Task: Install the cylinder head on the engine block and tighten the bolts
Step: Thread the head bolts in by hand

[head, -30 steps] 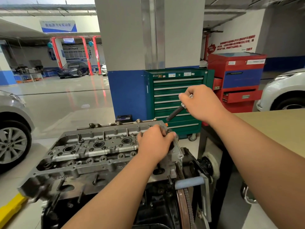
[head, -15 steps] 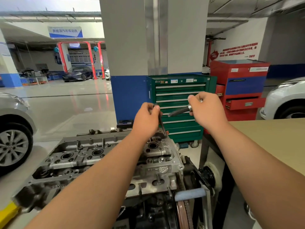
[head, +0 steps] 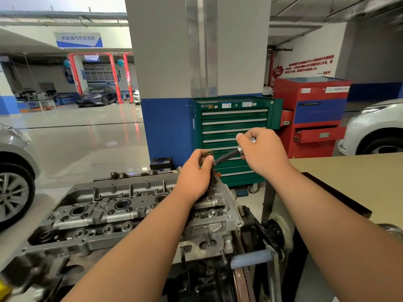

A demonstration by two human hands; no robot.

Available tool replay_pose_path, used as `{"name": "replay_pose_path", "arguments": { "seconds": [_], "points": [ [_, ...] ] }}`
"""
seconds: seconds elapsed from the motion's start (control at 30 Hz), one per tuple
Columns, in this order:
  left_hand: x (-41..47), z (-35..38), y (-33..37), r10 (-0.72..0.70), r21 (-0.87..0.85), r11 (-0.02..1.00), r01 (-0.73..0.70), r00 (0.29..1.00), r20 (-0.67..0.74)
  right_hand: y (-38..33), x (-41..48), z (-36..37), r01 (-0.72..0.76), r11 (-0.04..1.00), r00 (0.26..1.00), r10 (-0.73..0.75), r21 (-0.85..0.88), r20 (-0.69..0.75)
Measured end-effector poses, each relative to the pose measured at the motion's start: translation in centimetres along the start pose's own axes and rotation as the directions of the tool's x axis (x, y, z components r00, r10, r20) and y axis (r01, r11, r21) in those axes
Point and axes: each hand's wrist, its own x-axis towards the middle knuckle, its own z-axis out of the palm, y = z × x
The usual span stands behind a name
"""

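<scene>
The blue sign (head: 78,39) is unreadable. The left hand (head: 193,177) pinches a bolt (head: 212,175) over the right end of the cylinder head (head: 104,212). The right hand (head: 261,153) grips the wrench (head: 229,155).

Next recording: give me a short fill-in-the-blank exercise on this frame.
The left hand pinches a long ___ over the cylinder head.
The right hand grips a wrench with a ___ handle.
The tool cabinet right behind both hands is ___.
The red cabinet has a drawer pulled ___.
Missing: bolt; black; green; open.
</scene>
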Motion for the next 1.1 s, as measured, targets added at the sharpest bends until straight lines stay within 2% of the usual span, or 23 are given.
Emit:
{"name": "replay_pose_path", "arguments": {
  "seconds": [0.27,0.37,0.43,0.53,0.63,0.77,0.83,0.93,1.1],
  "points": [
    [-0.1,-0.1,-0.3,-0.011,-0.064,0.998,0.008,0.999,-0.039,-0.6,0.3,0.9,0.029,1.000,1.000,-0.029,0.000,0.010],
    [0.0,-0.1,-0.4,-0.031,-0.055,0.998,0.032,0.999,0.025,-0.8,0.6,1.0,0.052,0.997,0.999,-0.052,-0.049,-0.004],
    [0.1,0.0,-0.5,-0.059,0.023,0.998,0.057,0.992,0.109,-1.0,1.0,0.9,0.069,0.994,0.997,-0.072,-0.080,-0.037],
    [0.3,0.4,-0.5,-0.096,0.185,0.980,0.071,0.987,0.127,-1.5,1.8,0.9,0.101,0.985,0.992,-0.110,-0.139,-0.058],
    [0.3,0.8,-0.5,-0.107,0.249,0.965,0.087,0.992,0.069,-2.1,2.7,1.6,0.138,0.943,0.990,-0.127,-0.304,0.056],
    [0.0,0.5,-0.7,-0.130,0.250,0.959,0.129,0.991,-0.014,-2.8,3.6,2.8,0.260,0.795,0.947,-0.097,-0.548,0.307],
    [-0.1,0.4,-0.8,-0.118,0.290,0.950,0.117,0.993,-0.015,-2.8,3.7,3.4,0.315,0.753,0.909,-0.066,-0.577,0.411],
    [-0.1,0.6,-0.8,-0.109,0.325,0.940,0.099,0.994,0.011,-2.4,3.7,4.3,0.376,0.701,0.870,-0.041,-0.606,0.492],
    [0.1,0.7,-0.9,-0.144,0.391,0.914,0.109,0.988,0.062,-2.2,3.7,5.9,0.409,0.715,0.836,-0.045,-0.567,0.547]
  ]
}}
